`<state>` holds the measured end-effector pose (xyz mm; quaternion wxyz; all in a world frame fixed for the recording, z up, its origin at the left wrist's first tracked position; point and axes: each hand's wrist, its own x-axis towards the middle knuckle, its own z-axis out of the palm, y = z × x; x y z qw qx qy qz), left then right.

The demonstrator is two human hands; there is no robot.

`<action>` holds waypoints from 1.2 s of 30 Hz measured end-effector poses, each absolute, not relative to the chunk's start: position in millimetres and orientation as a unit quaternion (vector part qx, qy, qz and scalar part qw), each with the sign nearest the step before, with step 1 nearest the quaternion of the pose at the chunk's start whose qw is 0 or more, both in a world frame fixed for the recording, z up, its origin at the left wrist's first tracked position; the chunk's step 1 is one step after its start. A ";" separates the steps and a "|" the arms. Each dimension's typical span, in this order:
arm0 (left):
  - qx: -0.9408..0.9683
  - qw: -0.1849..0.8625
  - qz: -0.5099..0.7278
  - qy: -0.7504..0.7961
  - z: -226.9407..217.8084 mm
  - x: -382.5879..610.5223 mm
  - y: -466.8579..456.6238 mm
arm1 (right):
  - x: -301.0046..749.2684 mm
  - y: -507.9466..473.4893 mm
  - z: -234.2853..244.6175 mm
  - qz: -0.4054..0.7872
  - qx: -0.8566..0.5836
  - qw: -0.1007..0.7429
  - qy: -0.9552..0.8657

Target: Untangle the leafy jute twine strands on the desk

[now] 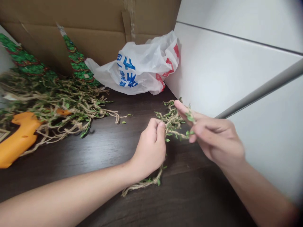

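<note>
In the head view, a leafy twine garland [174, 121] of tan jute cord with small green leaves runs between both hands. My left hand [151, 145] is closed in a fist around it, thumb on top. From below that fist a knotted, frayed tail of the same cord trails onto the dark tabletop. My right hand [215, 135] pinches another stretch of the garland between thumb and fingers, index finger extended. Part of the cord is hidden inside each hand. A loose bunch of the garland lies on the table just beyond them.
A heap of similar leafy twine [78, 101] lies at left, beside an orange glue gun-like tool [23, 135]. Two green cone-shaped trees [79, 63] stand behind it. A white plastic bag [142, 69] rests against a cardboard box [94, 19]. White panels [213, 63] border the right.
</note>
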<state>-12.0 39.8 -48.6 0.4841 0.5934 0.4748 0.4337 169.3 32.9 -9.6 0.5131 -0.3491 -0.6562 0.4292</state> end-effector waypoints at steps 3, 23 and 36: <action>0.599 0.470 0.442 0.474 -48.0 -12.0 39.8 | 162.2 30.5 -11.2 0.272 -0.387 0.412 -0.779; 0.604 0.443 0.432 0.503 -44.0 -11.9 38.1 | 183.2 43.0 4.7 0.506 -0.424 0.607 -0.442; 0.575 0.446 0.458 0.511 -45.9 -12.2 38.5 | 166.2 33.0 -13.3 0.111 -0.520 0.405 -0.744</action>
